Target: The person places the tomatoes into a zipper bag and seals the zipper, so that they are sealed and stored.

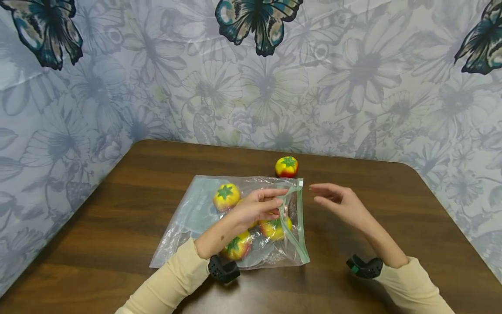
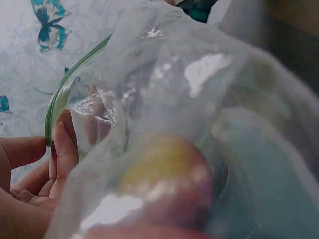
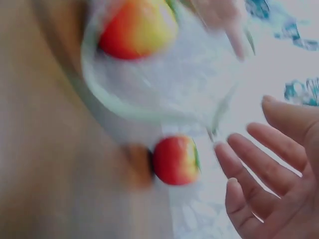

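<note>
A clear zip bag (image 1: 196, 209) with a green zip edge lies on the table, its mouth towards the right. Inside it are several yellow-and-red tomato-like fruits (image 1: 226, 197) with green leafy tops. My left hand (image 1: 259, 207) pinches the bag's green rim between thumb and fingers, and in the left wrist view the rim (image 2: 51, 117) bows open. To the right of the mouth, my right hand (image 1: 341, 203) hovers with nothing in it, its fingers relaxed and apart in the right wrist view. One more such fruit (image 1: 286, 167) sits outside, just behind the bag's far right corner.
The brown wooden table (image 1: 98, 235) has rounded far corners and meets a flower-patterned cloth backdrop (image 1: 274, 100) with butterfly prints. Black wrist cameras are strapped on the left wrist (image 1: 223, 270) and right wrist (image 1: 364, 267).
</note>
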The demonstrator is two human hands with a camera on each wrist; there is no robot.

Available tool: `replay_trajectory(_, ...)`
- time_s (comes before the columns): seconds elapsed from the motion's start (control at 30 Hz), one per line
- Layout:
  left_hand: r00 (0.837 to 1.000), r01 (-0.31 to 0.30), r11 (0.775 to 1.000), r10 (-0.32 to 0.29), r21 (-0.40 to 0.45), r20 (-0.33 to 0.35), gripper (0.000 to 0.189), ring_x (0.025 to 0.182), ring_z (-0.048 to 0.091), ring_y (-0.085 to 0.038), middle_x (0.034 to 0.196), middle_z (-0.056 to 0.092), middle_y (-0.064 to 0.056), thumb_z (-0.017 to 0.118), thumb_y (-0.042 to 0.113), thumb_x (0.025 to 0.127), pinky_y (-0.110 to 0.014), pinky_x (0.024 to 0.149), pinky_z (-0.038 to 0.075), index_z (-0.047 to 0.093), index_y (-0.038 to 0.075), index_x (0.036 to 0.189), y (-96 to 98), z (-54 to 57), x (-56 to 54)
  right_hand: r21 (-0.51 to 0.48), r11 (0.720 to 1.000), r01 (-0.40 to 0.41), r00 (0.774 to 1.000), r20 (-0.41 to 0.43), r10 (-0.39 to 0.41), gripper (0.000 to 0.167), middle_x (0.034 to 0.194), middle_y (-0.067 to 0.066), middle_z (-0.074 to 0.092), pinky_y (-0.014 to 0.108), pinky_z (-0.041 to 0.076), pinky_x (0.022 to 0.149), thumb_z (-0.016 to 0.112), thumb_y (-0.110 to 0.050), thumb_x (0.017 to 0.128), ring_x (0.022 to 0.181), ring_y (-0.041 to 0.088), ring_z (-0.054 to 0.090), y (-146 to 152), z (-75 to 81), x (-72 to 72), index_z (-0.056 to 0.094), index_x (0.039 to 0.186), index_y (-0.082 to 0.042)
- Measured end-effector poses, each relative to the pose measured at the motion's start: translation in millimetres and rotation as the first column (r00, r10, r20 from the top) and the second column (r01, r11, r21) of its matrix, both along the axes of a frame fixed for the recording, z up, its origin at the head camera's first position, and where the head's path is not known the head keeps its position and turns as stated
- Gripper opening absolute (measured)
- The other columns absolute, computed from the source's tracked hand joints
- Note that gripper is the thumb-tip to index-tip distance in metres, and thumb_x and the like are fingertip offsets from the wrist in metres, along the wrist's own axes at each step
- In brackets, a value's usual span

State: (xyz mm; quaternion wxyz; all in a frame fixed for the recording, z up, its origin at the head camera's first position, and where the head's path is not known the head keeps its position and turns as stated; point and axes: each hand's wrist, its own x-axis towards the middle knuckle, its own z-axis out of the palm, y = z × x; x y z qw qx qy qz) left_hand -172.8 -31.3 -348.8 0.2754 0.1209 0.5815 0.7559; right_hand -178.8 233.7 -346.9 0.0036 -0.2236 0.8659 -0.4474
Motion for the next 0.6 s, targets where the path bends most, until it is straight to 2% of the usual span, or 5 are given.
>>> replay_trajectory(0.13,1.000,0.005,1.000,-0.005,0.000,0.001,0.039,0.068,0.058,-0.011,0.088,0.057,-0.004,0.054,0.007,0.095,-0.028,0.076,0.053,0.049,-0.002,0.132,0.1,-1.2,0.3,-0.088,0.994,0.062,0.998,0.019,-0.061,0.035,0.120,0.018,0.058,0.025,0.052,0.076,0.058,-0.019,0.094,0.099,0.027,0.059,10,8.0,-28.7,0.057,0.125,-0.002)
replay_trajectory(0.27,1.000,0.007,1.000,-0.007,-0.002,0.013,0.039,0.068,0.057,-0.011,0.089,0.056,-0.004,0.054,0.007,0.095,-0.028,0.076,0.053,0.049,-0.002,0.133,-0.2,-1.1,1.5,-0.135,0.985,0.103,0.993,0.070,-0.094,0.041,0.125,0.021,0.053,0.023,0.048,0.081,0.058,-0.022,0.094,0.105,0.026,0.055,8,3.3,-56.4,0.053,0.129,-0.001)
replay_trajectory(0.43,1.000,0.010,1.000,-0.010,-0.005,0.008,0.039,0.070,0.057,-0.012,0.092,0.057,-0.004,0.054,0.008,0.095,-0.029,0.078,0.053,0.049,-0.002,0.133,-0.8,-0.5,1.4,-0.153,0.979,0.137,0.984,0.131,-0.118,0.050,0.133,0.024,0.045,0.041,0.040,0.095,0.059,-0.020,0.094,0.116,0.033,0.047,-5,-8.9,-84.7,0.043,0.137,0.001)
replay_trajectory(0.5,1.000,0.011,1.000,-0.011,-0.006,0.004,0.039,0.070,0.057,-0.012,0.092,0.057,-0.004,0.054,0.008,0.095,-0.030,0.078,0.053,0.049,-0.002,0.133,-0.7,-0.4,1.0,-0.179,0.974,0.136,0.979,0.178,-0.104,0.052,0.136,0.027,0.040,0.049,0.037,0.098,0.057,-0.016,0.095,0.119,0.038,0.043,-12,-8.0,-90.2,0.038,0.139,0.004)
replay_trajectory(0.6,1.000,0.011,1.000,-0.011,-0.008,0.002,0.039,0.071,0.058,-0.012,0.094,0.057,-0.004,0.054,0.007,0.095,-0.031,0.079,0.053,0.049,-0.002,0.133,-0.1,-0.5,0.9,-0.220,0.967,0.131,0.960,0.272,-0.069,0.055,0.140,0.030,0.032,0.052,0.032,0.101,0.053,-0.015,0.097,0.124,0.041,0.036,-19,-6.1,-97.2,0.030,0.141,0.008)
